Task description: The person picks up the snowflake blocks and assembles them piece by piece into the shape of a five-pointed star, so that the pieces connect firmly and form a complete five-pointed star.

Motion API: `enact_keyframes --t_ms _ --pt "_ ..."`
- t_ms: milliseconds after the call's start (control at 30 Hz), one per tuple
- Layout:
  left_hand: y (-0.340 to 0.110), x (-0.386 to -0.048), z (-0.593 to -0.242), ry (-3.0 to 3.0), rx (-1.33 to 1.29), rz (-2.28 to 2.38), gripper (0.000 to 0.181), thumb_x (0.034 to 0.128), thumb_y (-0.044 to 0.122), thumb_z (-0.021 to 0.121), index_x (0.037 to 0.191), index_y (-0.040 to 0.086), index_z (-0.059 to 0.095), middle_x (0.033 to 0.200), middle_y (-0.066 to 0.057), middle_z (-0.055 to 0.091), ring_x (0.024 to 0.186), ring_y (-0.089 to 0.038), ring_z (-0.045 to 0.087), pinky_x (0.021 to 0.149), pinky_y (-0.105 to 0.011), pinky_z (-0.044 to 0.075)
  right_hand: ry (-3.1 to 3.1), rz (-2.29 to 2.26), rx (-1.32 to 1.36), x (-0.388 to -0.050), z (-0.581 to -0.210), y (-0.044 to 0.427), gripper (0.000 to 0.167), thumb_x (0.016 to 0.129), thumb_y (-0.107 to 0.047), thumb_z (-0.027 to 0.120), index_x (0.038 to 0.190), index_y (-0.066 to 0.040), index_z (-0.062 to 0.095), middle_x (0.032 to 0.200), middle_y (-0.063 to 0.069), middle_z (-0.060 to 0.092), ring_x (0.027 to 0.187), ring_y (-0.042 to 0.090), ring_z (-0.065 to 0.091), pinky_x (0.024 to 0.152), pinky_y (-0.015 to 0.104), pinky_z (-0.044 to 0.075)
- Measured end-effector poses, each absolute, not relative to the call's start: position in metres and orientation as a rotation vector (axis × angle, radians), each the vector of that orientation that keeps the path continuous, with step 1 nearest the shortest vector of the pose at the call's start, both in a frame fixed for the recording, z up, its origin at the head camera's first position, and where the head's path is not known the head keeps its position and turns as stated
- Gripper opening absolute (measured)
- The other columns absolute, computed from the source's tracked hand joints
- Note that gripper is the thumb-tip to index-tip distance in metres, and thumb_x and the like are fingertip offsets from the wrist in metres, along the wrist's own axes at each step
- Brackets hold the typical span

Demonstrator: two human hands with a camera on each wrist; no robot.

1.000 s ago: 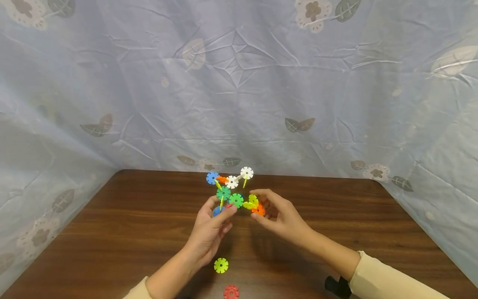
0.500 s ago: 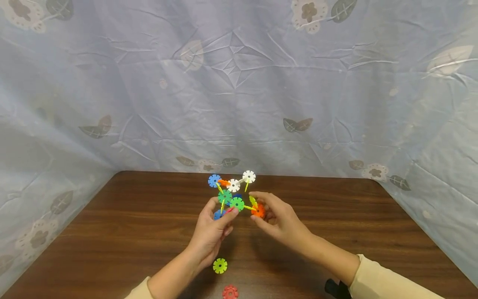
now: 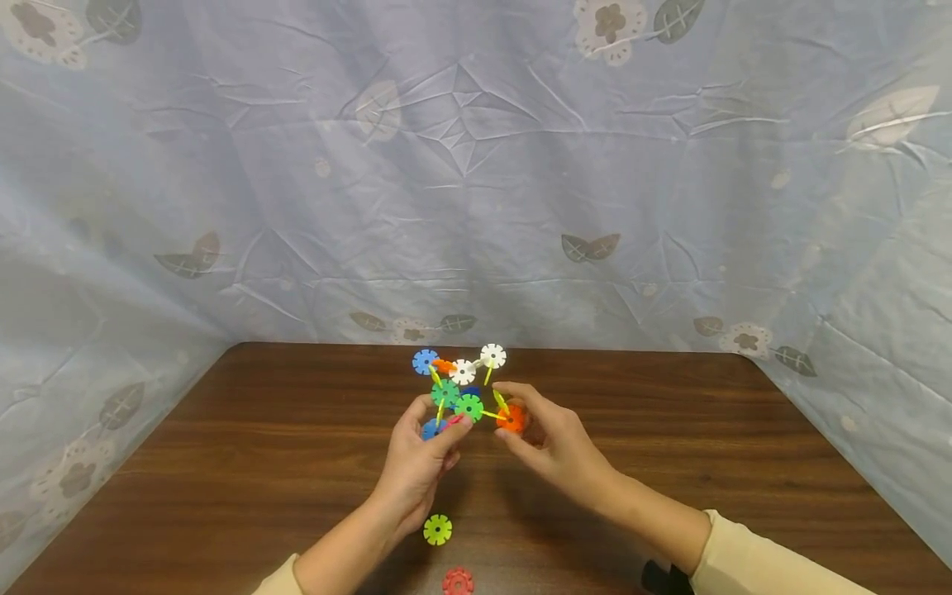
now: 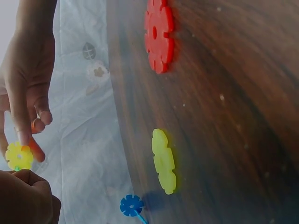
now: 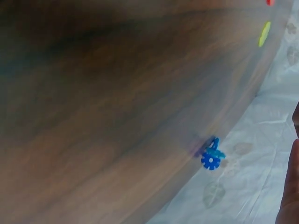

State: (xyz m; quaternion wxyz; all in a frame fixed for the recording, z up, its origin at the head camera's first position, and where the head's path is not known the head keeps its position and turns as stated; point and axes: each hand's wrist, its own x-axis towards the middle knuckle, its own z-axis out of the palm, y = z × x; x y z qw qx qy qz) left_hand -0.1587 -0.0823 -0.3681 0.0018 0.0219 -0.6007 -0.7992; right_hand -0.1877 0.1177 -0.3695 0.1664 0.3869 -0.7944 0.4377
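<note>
My left hand (image 3: 418,454) grips a build of slotted snowflake discs near its lower end, thumb beside the green disc (image 3: 469,408). White discs (image 3: 463,372) and a light blue disc (image 3: 426,362) stick up at its top. My right hand (image 3: 558,438) pinches an orange disc (image 3: 510,419) joined to yellow-green discs (image 3: 501,402). One of these, edge-on, reaches the green disc's right rim; whether its slot is seated cannot be made out. The left wrist view catches a yellow disc (image 4: 19,156) between both hands. Dark blue discs (image 5: 211,160) hang below, seen in the right wrist view.
A loose yellow-green disc (image 3: 437,530) and a red disc (image 3: 458,581) lie on the brown wooden table (image 3: 297,463) near its front edge. Patterned grey cloth (image 3: 476,207) hangs around the back and sides. A black object (image 3: 662,578) sits by the right sleeve.
The orange and yellow-green piece has turned, its yellow-green discs now more edge-on. One has come up to the green disc as my right hand shifted slightly left. The left hand keeps its grip.
</note>
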Motion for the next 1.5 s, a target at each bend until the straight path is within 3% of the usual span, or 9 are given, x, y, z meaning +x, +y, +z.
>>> enact_keyframes --t_ms 200,400,500,800,1000,1500 --pt "-0.082 -0.159 -0.369 -1.886 0.080 -2.479 0.036 0.0963 0.005 0.073 0.127 0.005 0.054 0.080 0.009 0.064 0.061 -0.005 0.044 0.058 -0.017 0.041 -2.177 1.791 1.052 -0.187 -0.372 0.113 0.041 0.098 0.002 0.068 0.138 0.000 0.058 0.097 0.018 0.073 0.070 0.013 0.073 0.066 0.041 0.067" --pt "-0.082 -0.158 -0.370 -1.850 0.065 -2.481 0.040 0.0955 0.004 0.073 0.129 0.006 0.050 0.077 0.010 0.063 0.060 -0.004 0.043 0.058 -0.018 0.039 -2.118 2.172 0.904 -0.187 -0.374 0.107 0.040 0.103 -0.005 0.064 0.139 0.007 0.055 0.102 -0.004 0.076 0.084 0.011 0.076 0.077 0.036 0.067" --pt "-0.082 -0.158 -0.371 -1.834 0.033 -2.481 0.040 0.0955 0.003 0.072 0.129 0.006 0.051 0.077 0.011 0.061 0.060 -0.004 0.041 0.057 -0.017 0.037 -2.110 2.282 0.817 -0.185 -0.373 0.106 0.042 0.103 -0.007 0.064 0.142 0.006 0.053 0.106 -0.008 0.077 0.090 0.010 0.077 0.082 0.032 0.067" --pt "-0.084 -0.159 -0.374 -1.855 0.015 -2.478 0.041 0.0966 0.003 0.070 0.132 0.004 0.051 0.082 0.010 0.060 0.064 -0.005 0.043 0.058 -0.018 0.037 -2.100 2.486 0.616 -0.181 -0.374 0.102 0.049 0.102 -0.008 0.066 0.144 0.008 0.048 0.113 0.006 0.078 0.097 0.012 0.077 0.095 0.029 0.063" --pt "-0.084 -0.160 -0.374 -1.872 -0.012 -2.439 0.041 0.0966 0.002 0.070 0.132 0.002 0.050 0.085 0.009 0.060 0.066 -0.005 0.045 0.058 -0.018 0.038 -2.049 2.479 0.545 -0.176 -0.372 0.096 0.049 0.100 -0.003 0.068 0.143 0.009 0.050 0.110 0.004 0.077 0.099 0.013 0.078 0.094 0.028 0.063" --pt "-0.083 -0.159 -0.374 -1.916 -0.030 -2.362 0.043 0.0975 0.001 0.068 0.135 0.001 0.047 0.084 0.008 0.062 0.067 -0.005 0.048 0.059 -0.017 0.042 -1.967 2.487 0.313 -0.166 -0.374 0.082 0.041 0.098 0.005 0.066 0.139 0.005 0.058 0.114 0.020 0.076 0.093 0.014 0.079 0.093 0.028 0.063"
